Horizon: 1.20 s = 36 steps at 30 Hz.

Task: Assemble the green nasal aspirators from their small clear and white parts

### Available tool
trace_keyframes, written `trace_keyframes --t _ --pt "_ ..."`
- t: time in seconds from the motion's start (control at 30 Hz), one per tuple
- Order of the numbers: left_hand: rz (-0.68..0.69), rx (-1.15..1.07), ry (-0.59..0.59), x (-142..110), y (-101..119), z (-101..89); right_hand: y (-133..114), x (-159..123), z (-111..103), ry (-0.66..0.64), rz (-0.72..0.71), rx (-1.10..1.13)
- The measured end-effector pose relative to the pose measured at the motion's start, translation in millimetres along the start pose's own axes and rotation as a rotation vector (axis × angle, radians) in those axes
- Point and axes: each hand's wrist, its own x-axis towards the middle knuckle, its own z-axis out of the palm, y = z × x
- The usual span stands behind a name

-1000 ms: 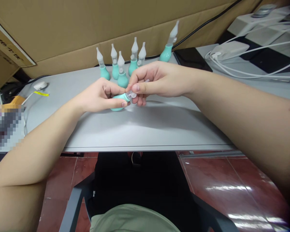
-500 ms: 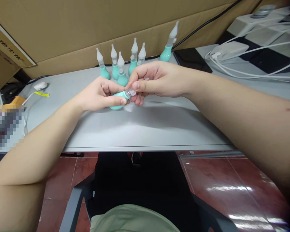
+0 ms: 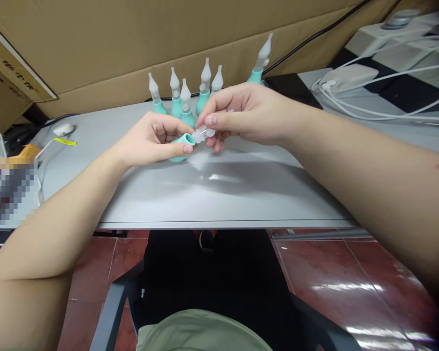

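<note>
My left hand (image 3: pixel 149 141) is closed around a teal rubber bulb (image 3: pixel 178 154) low over the table, its round open mouth turned up and to the right. Between the thumb and fingers of my right hand (image 3: pixel 237 117) is a clear nozzle (image 3: pixel 201 135), its lower end just beside the bulb's mouth; the two look apart. My fingers cover most of the nozzle's far part. Behind my hands, several teal nasal aspirators (image 3: pixel 186 105) with white tips stand upright. Another aspirator (image 3: pixel 259 61) stands farther right, its base partly hidden by my right hand.
The grey table (image 3: pixel 212 204) backs onto a cardboard sheet (image 3: pixel 95 44). At right lie a dark flat object (image 3: pixel 292 87) and a white adapter (image 3: pixel 351 75) with cables. A white plug-like piece (image 3: pixel 63 129) with a yellow-tagged cable lies at left.
The clear nozzle has come out of the teal bulb, so the bulb's open mouth now shows. My right hand has shifted slightly up and right with the nozzle.
</note>
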Motion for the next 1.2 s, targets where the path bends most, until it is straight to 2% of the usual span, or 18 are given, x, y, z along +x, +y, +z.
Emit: trace_keyframes --t 0.2,0.53,0.83,1.2 --pt "-0.032 0.065 0.073 1 -1 -3.4 5 0 -2 0.093 0.063 -0.032" --pt "0.009 0.181 0.176 1 -7 -6.9 11 0 -6 -0.012 0.039 -0.044" --pt "-0.02 0.265 0.118 1 -10 -9.6 15 3 -9 -0.03 0.042 -0.081" --pt "0.079 0.445 0.139 1 -14 -16.6 20 5 -9 -0.052 0.04 -0.076"
